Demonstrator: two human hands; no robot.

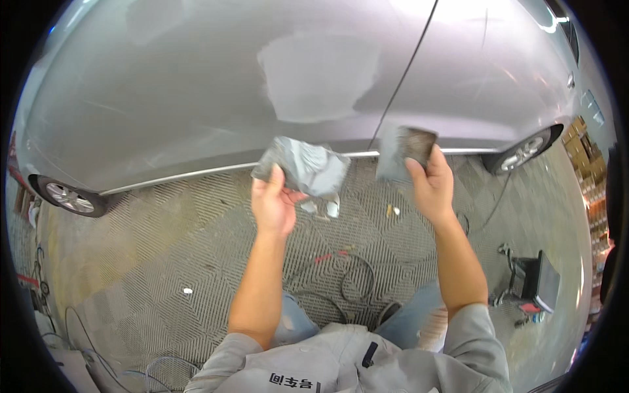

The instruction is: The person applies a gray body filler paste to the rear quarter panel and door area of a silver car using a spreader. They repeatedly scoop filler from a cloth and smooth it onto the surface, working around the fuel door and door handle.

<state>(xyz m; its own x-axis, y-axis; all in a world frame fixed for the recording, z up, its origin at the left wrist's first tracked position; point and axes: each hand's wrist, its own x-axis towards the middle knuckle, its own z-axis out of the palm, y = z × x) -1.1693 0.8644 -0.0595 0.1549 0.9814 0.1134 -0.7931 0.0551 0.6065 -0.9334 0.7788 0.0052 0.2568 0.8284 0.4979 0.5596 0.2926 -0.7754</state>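
In front of me stands the silver side of a car [164,98], with a paler, matte grey patch [321,78] on its panel left of the door seam. My left hand [272,206] grips a flat putty board [314,171] by its near left edge. Ridged grey paste covers the top of that board. My right hand [434,183] pinches a thin, wide putty scraper [407,154], grey with a dark brownish area, slightly blurred. Board and scraper are held apart, in front of the lower car body, and neither touches the patch.
Below lies a ribbed grey floor [223,242] with a dark hose [373,278] between my legs. White scraps [321,208] lie under the board. A black wheeled stool [537,281] stands at right. Car wheels [71,196] sit at both sides; stacked boxes [586,157] line the far right.
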